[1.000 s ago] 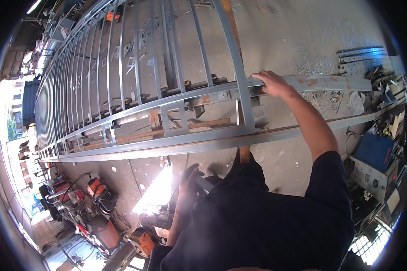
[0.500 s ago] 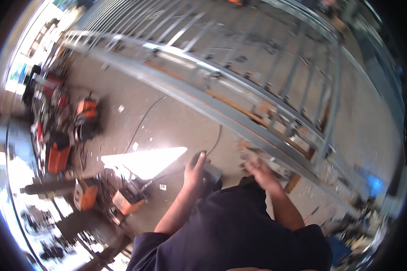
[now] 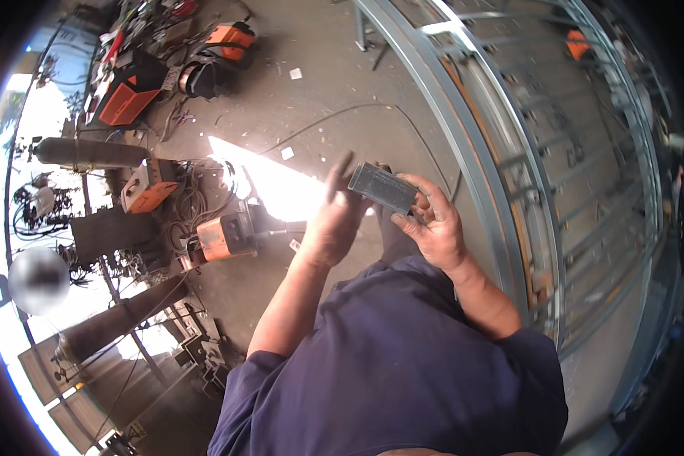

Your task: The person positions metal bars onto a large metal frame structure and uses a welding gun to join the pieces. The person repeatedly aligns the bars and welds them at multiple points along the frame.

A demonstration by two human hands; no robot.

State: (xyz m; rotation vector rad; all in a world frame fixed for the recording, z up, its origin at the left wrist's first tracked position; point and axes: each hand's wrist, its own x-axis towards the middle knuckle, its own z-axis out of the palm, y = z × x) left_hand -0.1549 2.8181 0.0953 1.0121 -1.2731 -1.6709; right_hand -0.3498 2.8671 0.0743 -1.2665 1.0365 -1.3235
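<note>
A dark, flat rectangular plate (image 3: 384, 188) with a greenish edge is held in front of my body, slightly tilted. My right hand (image 3: 442, 232) grips its right end, the thumb below and the fingers curled along the edge. Close beside its left end is my left hand (image 3: 333, 224), with a finger stretched upward, slightly blurred. Whether the left fingers touch the plate's underside is hidden.
A long grey steel frame (image 3: 463, 129) with crossbars runs down the right side. Orange machines (image 3: 224, 235) with coiled cables stand at left, near gas cylinders (image 3: 91, 152). A thin cable (image 3: 342, 112) crosses the floor, and a bright sunlit patch (image 3: 281, 182) lies beyond my left hand.
My view has turned, so the steel frame now runs along the right. My right hand, apart and blurred before, has come in and now grips the plate. Both hands are raised higher.
</note>
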